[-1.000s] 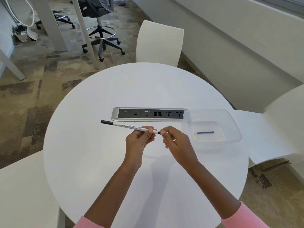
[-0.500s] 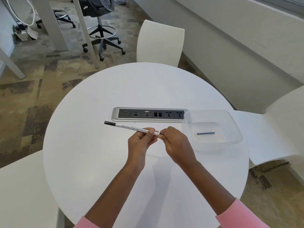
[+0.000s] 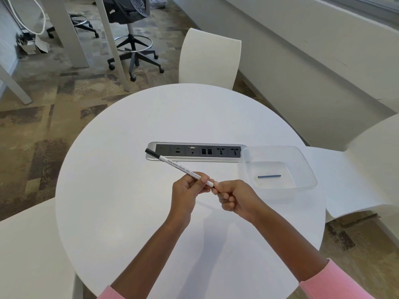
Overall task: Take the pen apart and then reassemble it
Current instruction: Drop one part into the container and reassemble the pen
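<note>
The white pen [image 3: 179, 166] was held above the round white table [image 3: 129, 190], slanting from its black end, over the left end of the socket strip [image 3: 194, 151], down to the hands. The left hand [image 3: 187, 190] pinched the barrel near its lower end. The right hand [image 3: 235, 199], fingers curled, gripped that end's tip. Further right, a clear plastic container [image 3: 306, 169] held a thin dark blue tube [image 3: 269, 176].

White pen [image 3: 172, 163], black-ended, tilted, seemingly aloft
</note>
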### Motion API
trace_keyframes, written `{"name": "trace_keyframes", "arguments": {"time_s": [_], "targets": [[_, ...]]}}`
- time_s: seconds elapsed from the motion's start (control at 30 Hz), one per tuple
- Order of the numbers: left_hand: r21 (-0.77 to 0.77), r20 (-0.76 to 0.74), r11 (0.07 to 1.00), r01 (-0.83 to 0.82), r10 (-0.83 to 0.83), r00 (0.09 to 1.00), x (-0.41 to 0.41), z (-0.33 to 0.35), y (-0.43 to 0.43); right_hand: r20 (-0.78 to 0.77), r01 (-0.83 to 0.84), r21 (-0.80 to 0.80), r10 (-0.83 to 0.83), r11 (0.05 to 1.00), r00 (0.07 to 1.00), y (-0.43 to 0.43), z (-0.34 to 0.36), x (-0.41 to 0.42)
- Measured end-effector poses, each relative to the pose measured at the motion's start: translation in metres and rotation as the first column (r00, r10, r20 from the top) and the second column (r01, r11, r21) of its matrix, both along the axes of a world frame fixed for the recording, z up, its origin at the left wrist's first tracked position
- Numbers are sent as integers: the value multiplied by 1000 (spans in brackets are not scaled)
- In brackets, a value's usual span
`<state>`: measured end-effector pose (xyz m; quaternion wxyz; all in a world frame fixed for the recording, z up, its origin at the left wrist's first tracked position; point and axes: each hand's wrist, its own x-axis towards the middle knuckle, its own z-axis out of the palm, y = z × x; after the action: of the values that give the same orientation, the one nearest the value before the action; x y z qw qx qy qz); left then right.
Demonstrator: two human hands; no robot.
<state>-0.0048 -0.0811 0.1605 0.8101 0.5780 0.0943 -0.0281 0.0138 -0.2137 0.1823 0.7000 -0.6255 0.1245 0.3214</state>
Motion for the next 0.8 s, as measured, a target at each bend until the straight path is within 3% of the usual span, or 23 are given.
{"name": "trace_keyframes", "arguments": {"time_s": [0.07, 0.17, 0.27, 0.4, 0.5, 0.57, 0.7, 0.8], "targets": [[1, -1, 1000, -20, 20, 1000, -2, -1, 0, -37, -12, 18, 13, 1000, 999, 1, 1, -2], [-28, -38, 993, -116, 115, 993, -6, -4, 1, 220, -25, -221, 75, 975, 973, 8, -1, -6], [-69, -92, 980, -185, 178, 980, -6, -5, 1, 508, 81, -510, 224, 856, 832, 14, -7, -11], [-121, -114, 970, -210, 196, 974, -3, -4, 3, 713, 272, -619, 382, 736, 588, 15, -18, -15], [-173, -124, 962, -214, 194, 973, -3, -2, 3, 760, 417, -649, 524, 636, 384, 14, -27, -13], [-200, -129, 955, -221, 198, 972, -3, 0, 2, 761, 498, -640, 576, 585, 299, 13, -30, -10], [-222, -131, 950, -221, 196, 972, -4, 2, -2, 757, 569, -605, 624, 557, 194, 11, -31, -5], [-219, -122, 953, -211, 188, 975, -6, 3, -5, 745, 590, -600, 646, 540, 167, 11, -31, -4]]}}
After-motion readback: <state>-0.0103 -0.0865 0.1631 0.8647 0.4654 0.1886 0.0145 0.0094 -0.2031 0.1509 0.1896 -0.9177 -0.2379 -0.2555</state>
